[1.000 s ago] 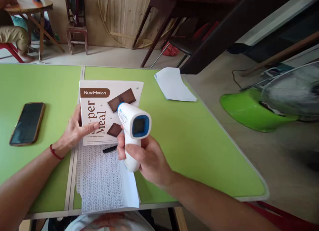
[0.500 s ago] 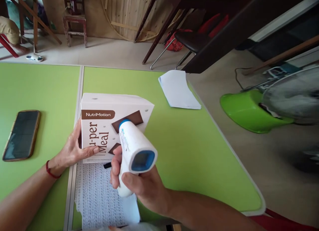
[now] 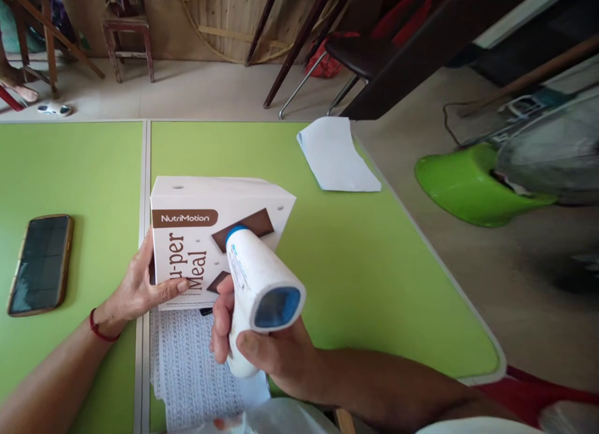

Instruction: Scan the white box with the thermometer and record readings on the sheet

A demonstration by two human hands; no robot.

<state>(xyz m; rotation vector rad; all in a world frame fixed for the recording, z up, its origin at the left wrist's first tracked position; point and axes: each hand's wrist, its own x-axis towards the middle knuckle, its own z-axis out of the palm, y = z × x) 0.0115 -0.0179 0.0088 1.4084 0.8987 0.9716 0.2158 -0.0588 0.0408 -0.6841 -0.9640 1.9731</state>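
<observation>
My left hand (image 3: 145,281) grips the left side of a white and brown box (image 3: 187,197) printed "NutriMotion", its thumb across the front face. In my right hand (image 3: 271,350) is a white infrared thermometer (image 3: 257,275) with a blue front rim and a dark screen toward me. Its front end points at the box and overlaps the printed brown bar; whether it touches cannot be told. Below the box lies a sheet covered in handwriting (image 3: 196,365). A small black object (image 3: 206,311) shows partly under the box's lower edge.
A phone (image 3: 41,264) lies on the left part of the green table (image 3: 365,265). White papers (image 3: 337,156) rest near the far right edge. Beyond are a wooden chair (image 3: 127,31), a dark-seated chair (image 3: 358,53) and a green plastic seat (image 3: 468,184). A person's foot (image 3: 23,90) shows far left.
The view has shifted slightly. The thermometer sits a little further right and lower in the picture, still pointed at the box. Both hands keep their grips.
</observation>
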